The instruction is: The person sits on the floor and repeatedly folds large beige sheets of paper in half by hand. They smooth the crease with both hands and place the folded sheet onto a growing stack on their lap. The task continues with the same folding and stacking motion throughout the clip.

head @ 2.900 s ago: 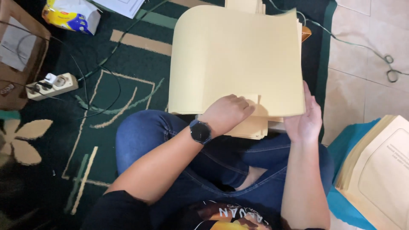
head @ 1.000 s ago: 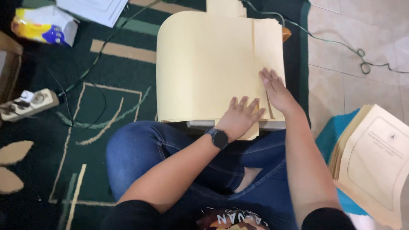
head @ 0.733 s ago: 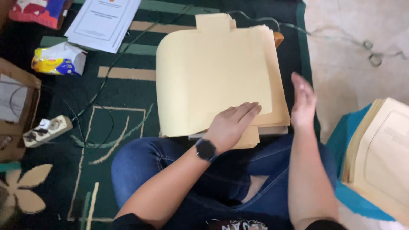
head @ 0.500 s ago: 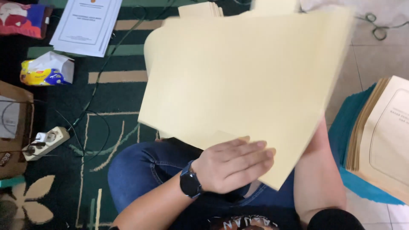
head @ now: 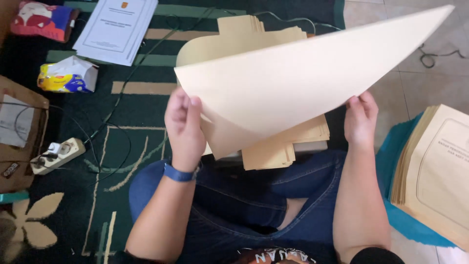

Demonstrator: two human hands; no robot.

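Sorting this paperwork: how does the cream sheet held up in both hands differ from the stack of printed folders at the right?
The large cream paper sheet is single, lifted and tilted off the lap between the left hand and right hand; the stack of cream printed folders is many-layered and lies flat on a teal surface. The sheet's visible face is blank; the stack's top bears print. Both are cream-coloured.

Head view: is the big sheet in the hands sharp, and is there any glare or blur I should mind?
Head view: the cream sheet is evenly lit with no glare, though its far corner looks stretched by the wide lens; the left hand and right hand at its edges are slightly soft; the paper stack beneath lies in its shadow.
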